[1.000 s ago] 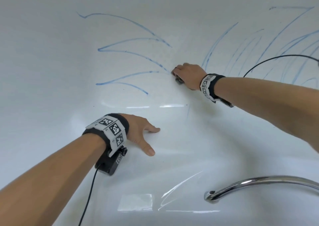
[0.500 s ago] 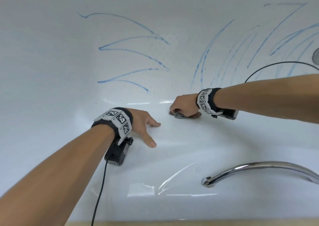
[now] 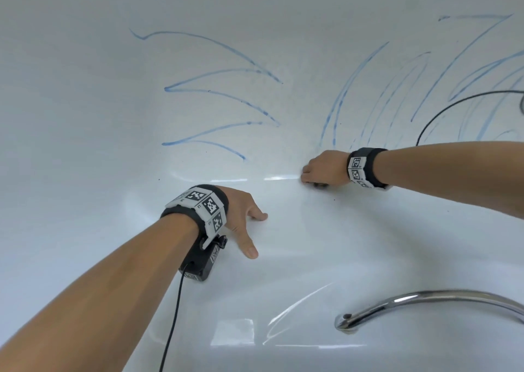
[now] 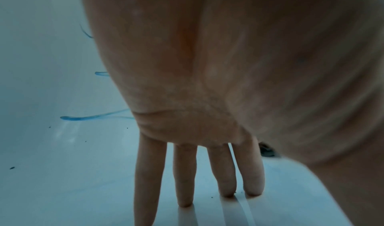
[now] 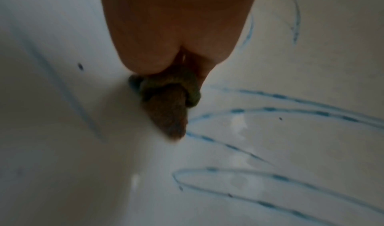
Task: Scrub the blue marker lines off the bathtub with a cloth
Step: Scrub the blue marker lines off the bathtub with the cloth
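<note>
Right hand [image 3: 326,167] is out in front of me, knuckles up, fingers curled tight around a small dark cloth [image 5: 166,88] and pressing it onto the bathtub [image 3: 85,116] right where the floor bends up into the far wall. Forearm comes in from the right, pretty much level. From the head view you can barely see the cloth, just a dark sliver under my fingers; the right wrist view shows it better, bunched up greenish-dark under my thumb, though that shot is blurry. Left hand [image 3: 241,215] is flat on the tub floor nearer to me, fingers [image 4: 185,177] spread and straight, holding nothing, thumb sticking out toward me. The blue marker lines [image 3: 221,93] are all over the far wall, one set of long curves up and left of the cloth, another fan of strokes above and to the right, some of those running off the frame edge. Chrome grab bar [image 3: 425,300] sits low right, its right end cut off. My left palm blocks most of the left wrist view.
</note>
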